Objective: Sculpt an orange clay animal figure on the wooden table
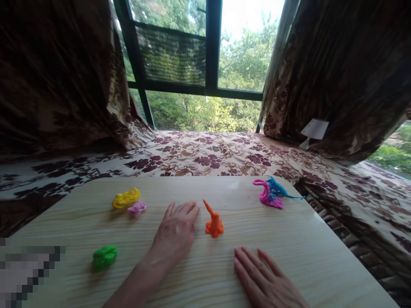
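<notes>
While both lie flat, left hand [175, 233], right hand [263, 278], empty, flank pointed orange clay [213, 223], pale woodgrain table [289, 239].

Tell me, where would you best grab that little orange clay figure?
Probably by its thick lower body, pinched from above with fingers on either side. The orange clay figure stands upright on the wooden table, and its thin pointed top leans left and looks easily bent.
</notes>
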The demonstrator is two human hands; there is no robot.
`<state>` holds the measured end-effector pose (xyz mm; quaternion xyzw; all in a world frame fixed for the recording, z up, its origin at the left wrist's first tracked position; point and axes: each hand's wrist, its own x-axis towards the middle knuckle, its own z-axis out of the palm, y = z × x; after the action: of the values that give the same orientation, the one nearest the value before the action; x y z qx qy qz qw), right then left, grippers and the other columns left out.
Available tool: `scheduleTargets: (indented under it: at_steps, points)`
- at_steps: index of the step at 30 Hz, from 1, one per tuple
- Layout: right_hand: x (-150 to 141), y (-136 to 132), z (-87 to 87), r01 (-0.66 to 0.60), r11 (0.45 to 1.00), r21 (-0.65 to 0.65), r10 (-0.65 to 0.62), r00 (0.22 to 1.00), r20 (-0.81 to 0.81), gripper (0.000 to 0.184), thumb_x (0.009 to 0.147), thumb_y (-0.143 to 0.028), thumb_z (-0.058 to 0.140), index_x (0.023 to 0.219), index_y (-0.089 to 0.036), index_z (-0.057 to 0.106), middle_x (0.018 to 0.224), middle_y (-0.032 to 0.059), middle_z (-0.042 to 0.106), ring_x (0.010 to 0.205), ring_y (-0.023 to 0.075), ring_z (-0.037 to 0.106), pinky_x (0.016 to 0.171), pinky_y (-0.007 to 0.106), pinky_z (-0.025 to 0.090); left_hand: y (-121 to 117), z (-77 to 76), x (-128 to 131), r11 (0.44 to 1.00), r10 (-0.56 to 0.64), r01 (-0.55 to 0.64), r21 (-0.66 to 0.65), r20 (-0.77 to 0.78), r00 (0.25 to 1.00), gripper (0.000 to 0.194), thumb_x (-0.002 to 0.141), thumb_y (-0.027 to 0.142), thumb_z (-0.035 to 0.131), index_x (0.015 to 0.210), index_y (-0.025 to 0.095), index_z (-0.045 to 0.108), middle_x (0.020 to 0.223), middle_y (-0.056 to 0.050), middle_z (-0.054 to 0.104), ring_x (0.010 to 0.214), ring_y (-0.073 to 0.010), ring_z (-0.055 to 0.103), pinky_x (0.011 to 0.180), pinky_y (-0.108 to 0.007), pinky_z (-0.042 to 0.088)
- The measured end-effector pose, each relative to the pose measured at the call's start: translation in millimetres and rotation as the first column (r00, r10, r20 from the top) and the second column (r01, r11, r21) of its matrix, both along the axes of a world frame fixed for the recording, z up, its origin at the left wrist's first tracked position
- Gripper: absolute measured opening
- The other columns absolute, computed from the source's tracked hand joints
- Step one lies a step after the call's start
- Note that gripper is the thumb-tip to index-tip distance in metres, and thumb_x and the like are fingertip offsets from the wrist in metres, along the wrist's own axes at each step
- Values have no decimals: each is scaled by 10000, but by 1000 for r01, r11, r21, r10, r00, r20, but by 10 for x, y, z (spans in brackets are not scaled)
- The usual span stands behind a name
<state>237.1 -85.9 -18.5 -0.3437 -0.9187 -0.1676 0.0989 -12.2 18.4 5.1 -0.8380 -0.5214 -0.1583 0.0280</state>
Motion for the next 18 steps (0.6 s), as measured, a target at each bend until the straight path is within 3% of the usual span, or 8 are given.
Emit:
scheduleTargets:
  at_steps: [2, 3, 5, 7, 10, 13, 16, 18]
  points:
    - [30, -94, -49, -68, 994, 84, 66, 997, 26, 499, 892, -345, 450, 1333, -130, 360, 1297, 82, 478, 1198, 199, 446, 1039, 299, 290, 11, 0, 0, 1000, -10, 10, -5, 6, 1000, 459, 782, 68, 349, 1169, 261, 501, 1219, -31, 546, 1132, -178, 468, 1057, -424, 192]
    - [40, -79, -41, -64, 996, 62, 62, 998, 32, 509, 894, -359, 442, 1339, -130, 349, 1306, 82, 467, 1205, 198, 437, 1040, 300, 289, 16, 2, 2, 1000, -13, 13, -6, 7, 1000, 459, 780, 67, 350, 1166, 263, 502, 1216, -31, 547, 1130, -178, 469, 1056, -426, 195]
    - [44, 76, 31, 16, 996, -85, -13, 1000, 29, 593, 894, -442, 388, 1376, -118, 266, 1375, 99, 363, 1259, 215, 359, 1038, 344, 299, 21, 6, 6, 1000, -15, 15, -6, 4, 1000, 452, 776, 64, 352, 1153, 258, 510, 1214, -35, 546, 1132, -179, 468, 1056, -426, 196]
    - [36, 308, 130, 176, 951, -253, -178, 984, 15, 656, 891, -505, 322, 1402, -123, 170, 1430, 110, 233, 1308, 236, 256, 1040, 422, 286, 19, 12, 10, 1000, -14, 14, -2, -6, 1000, 443, 772, 63, 356, 1143, 245, 515, 1222, -42, 538, 1143, -183, 459, 1059, -425, 193]
    - [27, 474, 194, 267, 903, -338, -289, 957, -18, 643, 898, -513, 283, 1408, -148, 143, 1440, 111, 199, 1321, 241, 214, 1047, 463, 252, 11, 21, 9, 1000, -18, 18, 4, -16, 1000, 449, 768, 55, 354, 1144, 243, 512, 1224, -41, 533, 1142, -182, 458, 1063, -427, 185]
    - [44, 240, 94, 146, 960, -238, -154, 988, -14, 681, 879, -496, 365, 1408, -127, 147, 1425, 124, 229, 1297, 265, 273, 1031, 426, 287, 11, 25, 0, 1000, -25, 25, 4, -6, 1000, 461, 770, 51, 351, 1154, 258, 501, 1206, -30, 541, 1122, -177, 472, 1061, -435, 188]
    - [77, -67, -14, -32, 997, -67, 35, 998, 49, 606, 889, -329, 448, 1400, -130, 190, 1336, 102, 406, 1207, 222, 435, 1002, 320, 330, 16, 21, -1, 999, -36, 36, 8, 6, 999, 466, 774, 48, 352, 1159, 267, 497, 1190, -30, 549, 1106, -179, 483, 1055, -447, 199]
    - [76, -94, 8, -32, 995, -97, 39, 997, 66, 594, 896, -319, 438, 1401, -134, 186, 1342, 92, 400, 1209, 212, 433, 1005, 316, 325, 16, 19, 7, 999, -37, 37, 18, 10, 999, 451, 774, 45, 355, 1142, 255, 511, 1182, -40, 554, 1100, -185, 488, 1054, -455, 200]
